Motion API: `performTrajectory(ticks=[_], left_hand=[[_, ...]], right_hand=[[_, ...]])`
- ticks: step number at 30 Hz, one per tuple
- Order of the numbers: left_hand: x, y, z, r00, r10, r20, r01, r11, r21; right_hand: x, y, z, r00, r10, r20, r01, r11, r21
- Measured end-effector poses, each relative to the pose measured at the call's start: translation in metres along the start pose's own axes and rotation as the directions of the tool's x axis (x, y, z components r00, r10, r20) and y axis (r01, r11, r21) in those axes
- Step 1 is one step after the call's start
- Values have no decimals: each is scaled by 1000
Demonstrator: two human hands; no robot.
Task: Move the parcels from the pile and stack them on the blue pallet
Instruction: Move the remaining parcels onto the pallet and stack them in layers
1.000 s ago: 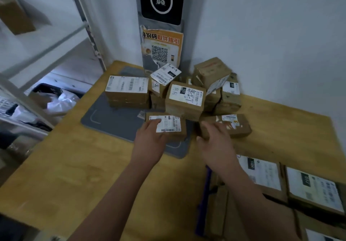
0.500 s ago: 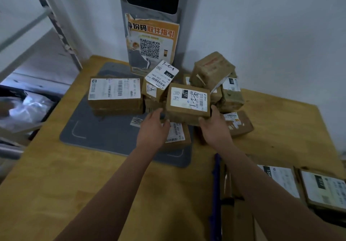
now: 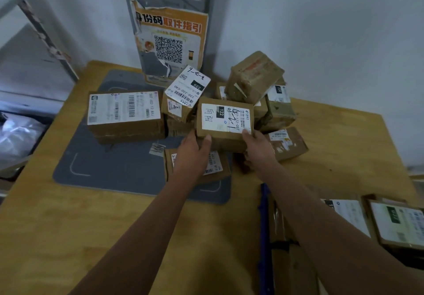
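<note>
Progress early: few parcels [image 3: 394, 223] on pallet [image 3: 265, 226], most left piled on table [image 3: 68, 237]. Gripping box [image 3: 226, 120] between left hand [image 3: 192, 155] and right hand [image 3: 259, 150], fingers curled round its edges.

The left hand [image 3: 192, 155] and right hand [image 3: 259, 150] are gripping one parcel [image 3: 226, 122] together.
Both bare forearms are stretching forward and converging; each hand is clasping a near corner, its thumb pressing on the top edge while the other fingers are wrapping the side, the right ones partly hidden.
</note>
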State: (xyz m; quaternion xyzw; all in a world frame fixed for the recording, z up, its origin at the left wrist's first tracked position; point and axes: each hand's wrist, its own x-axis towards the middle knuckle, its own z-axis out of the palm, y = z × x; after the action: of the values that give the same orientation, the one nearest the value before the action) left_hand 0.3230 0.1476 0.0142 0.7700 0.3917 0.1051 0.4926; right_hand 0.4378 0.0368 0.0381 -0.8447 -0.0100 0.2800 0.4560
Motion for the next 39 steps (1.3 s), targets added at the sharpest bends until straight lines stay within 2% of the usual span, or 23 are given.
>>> performTrajectory(ticks=[5, 10, 13, 17, 24, 29, 39], left_hand=[[-21, 5, 3, 996, 9, -93, -16, 998, -66], [-54, 26, 0, 980, -26, -199, -23, 971, -238], [-73, 42, 0, 977, -46, -206, -16, 958, -287], [-101, 62, 7, 973, -73, -218, 0, 949, -317], [-155, 105, 41, 981, 46, -191, -118, 914, -388], [-203, 138, 85, 967, 188, -169, -238, 903, -358], [-310, 217, 246, 956, 260, -138, -290, 912, -290]], right_hand=[[-18, 4, -7, 997, -68, -44, 69, 998, 9], [-53, 6, -26, 987, -146, -61, 149, 987, 61], [-78, 8, -44, 975, -208, -78, 214, 973, 85], [-106, 17, -71, 974, -208, -92, 219, 967, 129], [-140, 38, -140, 960, -247, -135, 273, 932, 239], [-156, 72, -212, 941, -293, -171, 335, 883, 329], [-168, 175, -393, 939, -241, -244, 327, 845, 423]])
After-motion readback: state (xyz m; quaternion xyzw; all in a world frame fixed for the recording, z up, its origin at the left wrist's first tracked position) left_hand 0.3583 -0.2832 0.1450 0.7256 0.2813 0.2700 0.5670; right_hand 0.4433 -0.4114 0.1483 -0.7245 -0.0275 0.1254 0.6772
